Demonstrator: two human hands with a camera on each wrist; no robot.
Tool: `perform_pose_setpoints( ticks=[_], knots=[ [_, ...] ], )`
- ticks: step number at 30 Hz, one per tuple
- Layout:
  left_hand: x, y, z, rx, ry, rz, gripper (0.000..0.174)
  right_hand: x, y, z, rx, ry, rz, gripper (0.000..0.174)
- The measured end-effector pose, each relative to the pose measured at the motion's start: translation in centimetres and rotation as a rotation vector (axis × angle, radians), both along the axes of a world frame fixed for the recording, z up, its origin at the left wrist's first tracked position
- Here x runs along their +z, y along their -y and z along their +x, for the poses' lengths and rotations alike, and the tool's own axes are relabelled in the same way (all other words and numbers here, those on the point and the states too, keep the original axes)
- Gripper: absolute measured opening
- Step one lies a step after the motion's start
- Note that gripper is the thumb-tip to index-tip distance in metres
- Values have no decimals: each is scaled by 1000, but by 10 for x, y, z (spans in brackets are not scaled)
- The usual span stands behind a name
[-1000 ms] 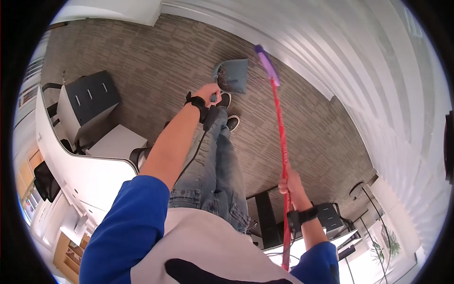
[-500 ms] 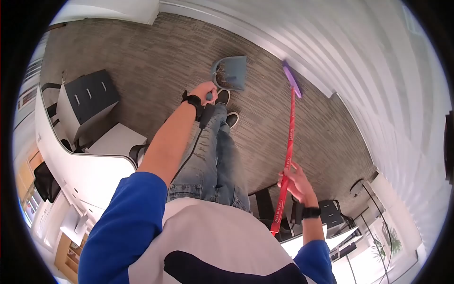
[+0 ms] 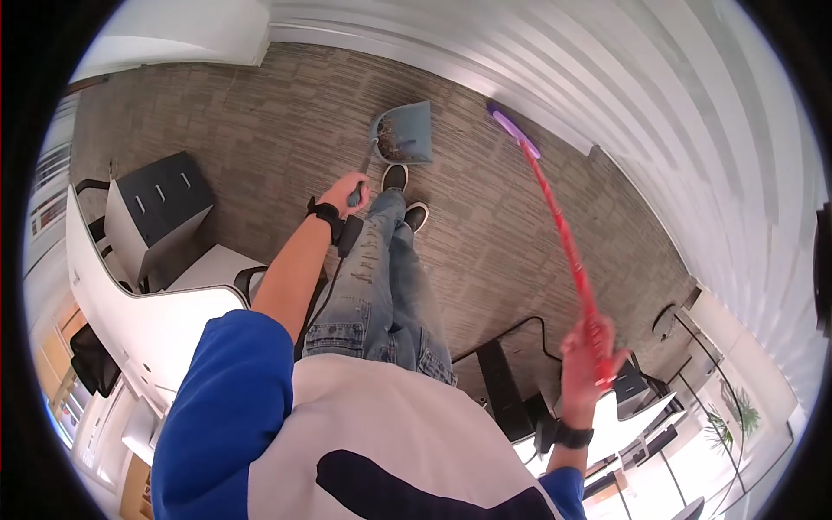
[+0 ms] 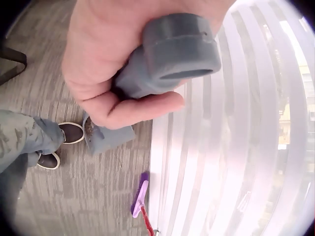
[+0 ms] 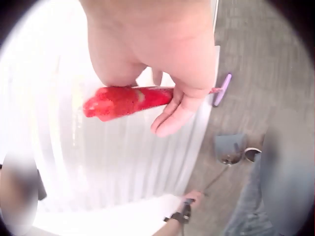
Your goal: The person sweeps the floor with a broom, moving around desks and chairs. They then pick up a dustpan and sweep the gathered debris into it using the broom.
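My left hand (image 3: pixel 344 192) grips the grey handle end (image 4: pixel 179 46) of a long-handled dustpan, fingers curled round it. Its blue-grey pan (image 3: pixel 414 132) lies on the carpet just beyond my shoes, with dark debris inside. Near the top end of a red broom handle (image 3: pixel 559 221), my right hand (image 3: pixel 582 373) holds on; in the right wrist view its thumb and fingers (image 5: pixel 170 123) sit round the handle. The purple broom head (image 3: pixel 516 132) rests by the foot of the wall, to the right of the pan, its dark bristles towards the wall.
A white wall with a ribbed surface (image 3: pixel 659 113) runs along the right. To the left stand a drawer cabinet (image 3: pixel 165 204) and a white curved desk (image 3: pixel 156 321). Shoes (image 3: pixel 394 178) are close to the pan. A thin black stand (image 3: pixel 706 347) and a plant (image 3: pixel 732 412) are at lower right.
My right hand has shifted along the broom handle to its top end, after loosening its fingers, and moved right. The broom head swung right, then partly back. The dustpan stays on the floor, still held.
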State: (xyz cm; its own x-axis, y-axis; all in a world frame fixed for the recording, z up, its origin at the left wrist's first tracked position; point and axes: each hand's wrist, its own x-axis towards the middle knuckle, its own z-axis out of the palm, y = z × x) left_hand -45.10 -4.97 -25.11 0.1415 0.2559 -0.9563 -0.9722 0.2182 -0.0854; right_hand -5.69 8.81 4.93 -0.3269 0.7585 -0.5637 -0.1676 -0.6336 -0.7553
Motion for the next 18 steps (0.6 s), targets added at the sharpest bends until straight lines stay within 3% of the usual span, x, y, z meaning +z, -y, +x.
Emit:
perform_pose_setpoints(
  ticks=[2, 4, 5, 7, 8, 10, 11, 12, 13, 14, 16, 17, 18],
  knots=[
    [20, -8, 1, 3, -93, -8, 16, 12, -26, -30, -70, -96, 76, 45],
    [13, -6, -7, 77, -71, 37, 18, 11, -47, -43, 74, -41, 388, 46],
    [10, -7, -12, 153, -40, 85, 21, 5, -58, -39, 76, -52, 386, 46],
    [3, -10, -24, 174, -65, 116, 22, -9, -82, -25, 356, 686, 821, 29],
    [12, -16, -27, 192, -79, 148, 24, -11, -90, -31, 356, 678, 824, 29],
    [20, -33, -34, 184, -47, 4, 25, -9, -112, -51, 545, 897, 1290, 12],
    [21, -36, -36, 10, -239, 91, 26, -11, -120, -63, 547, 886, 1296, 12],
    [21, -37, -35, -165, -430, 173, 27, -14, -126, -77, 507, 597, 1216, 15],
    [33, -43, -29, -126, -458, 211, 25, -19, -130, -91, 466, 314, 1121, 22],
    [21, -47, -33, -117, -465, 210, 25, -25, -133, -103, 471, 304, 1125, 22],
    [-3, -55, -40, 136, -242, 277, 24, -40, -134, -126, 305, 117, 833, 27],
    [-2, -57, -39, 148, -243, 277, 24, -50, -132, -140, 167, 59, 840, 32],
    [-2, -64, -37, 138, -230, 276, 24, -55, -129, -150, 178, 54, 841, 32]
  ],
)
